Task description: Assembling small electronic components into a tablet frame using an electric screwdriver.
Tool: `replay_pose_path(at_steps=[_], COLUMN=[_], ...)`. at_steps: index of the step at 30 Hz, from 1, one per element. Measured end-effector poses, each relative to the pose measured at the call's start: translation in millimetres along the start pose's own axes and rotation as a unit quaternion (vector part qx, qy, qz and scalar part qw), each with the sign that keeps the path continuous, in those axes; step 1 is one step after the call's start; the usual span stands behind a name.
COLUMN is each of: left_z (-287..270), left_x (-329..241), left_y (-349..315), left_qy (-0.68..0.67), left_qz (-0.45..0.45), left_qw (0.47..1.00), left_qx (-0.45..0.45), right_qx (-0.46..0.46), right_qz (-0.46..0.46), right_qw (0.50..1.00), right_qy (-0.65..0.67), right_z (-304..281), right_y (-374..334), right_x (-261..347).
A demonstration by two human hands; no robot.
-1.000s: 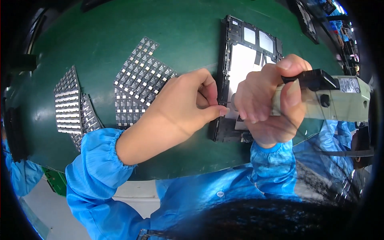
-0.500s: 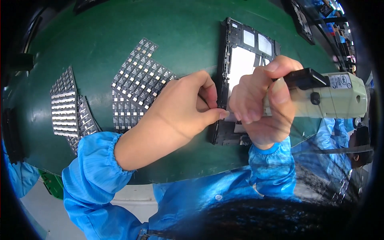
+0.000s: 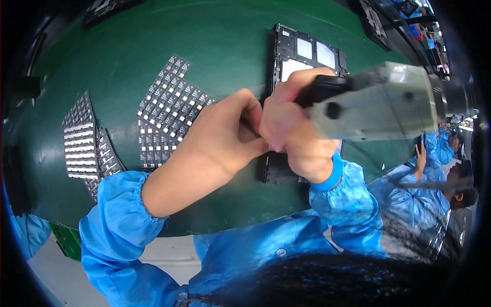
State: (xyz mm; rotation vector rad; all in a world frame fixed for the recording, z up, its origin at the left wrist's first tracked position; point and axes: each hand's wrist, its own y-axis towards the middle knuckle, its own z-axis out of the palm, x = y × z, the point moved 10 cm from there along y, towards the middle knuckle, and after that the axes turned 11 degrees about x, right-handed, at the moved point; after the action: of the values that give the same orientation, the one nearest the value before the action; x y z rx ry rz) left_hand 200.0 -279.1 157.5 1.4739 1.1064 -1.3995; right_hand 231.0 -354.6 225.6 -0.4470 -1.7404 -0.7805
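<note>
Blue sleeves (image 3: 117, 225) reach in from the lower edge over a green table (image 3: 117, 61). The left hand (image 3: 220, 138) pinches its fingertips together against the edge of a black rectangular frame (image 3: 302, 51) — what it pinches is too small to tell. The right hand (image 3: 296, 133) is clenched around a grey power screwdriver (image 3: 378, 102), held over the frame's near end. Left of the hands lie fanned sheets of small components (image 3: 169, 117); beyond the frame, at right, other blue-clad workers.

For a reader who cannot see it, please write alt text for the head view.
The right hand grips a grey power tool over a black framed panel on a green table; the left hand pinches beside it. Sheets of small parts lie to the left.
</note>
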Motion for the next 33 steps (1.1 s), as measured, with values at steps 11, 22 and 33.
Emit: replay_pose_path(at_steps=[11, 22, 33], left_z=[4, 6, 6], left_x=[14, 13, 14], left_y=[-6, -3, -8], left_qy=[-0.046, -0.037, -0.038], left_qz=[-0.091, -0.144, -0.156], left_qw=[0.995, 0.987, 0.986], left_qx=[0.020, 0.057, 0.051], right_qx=[-0.021, -0.038, -0.048], right_qz=[-0.020, 0.028, 0.038], right_qw=[0.994, 0.996, 0.996], right_qy=[0.107, 0.073, 0.072], right_z=[-18, -22, -22], right_y=[-11, -11, -11], right_x=[16, 5, 4])
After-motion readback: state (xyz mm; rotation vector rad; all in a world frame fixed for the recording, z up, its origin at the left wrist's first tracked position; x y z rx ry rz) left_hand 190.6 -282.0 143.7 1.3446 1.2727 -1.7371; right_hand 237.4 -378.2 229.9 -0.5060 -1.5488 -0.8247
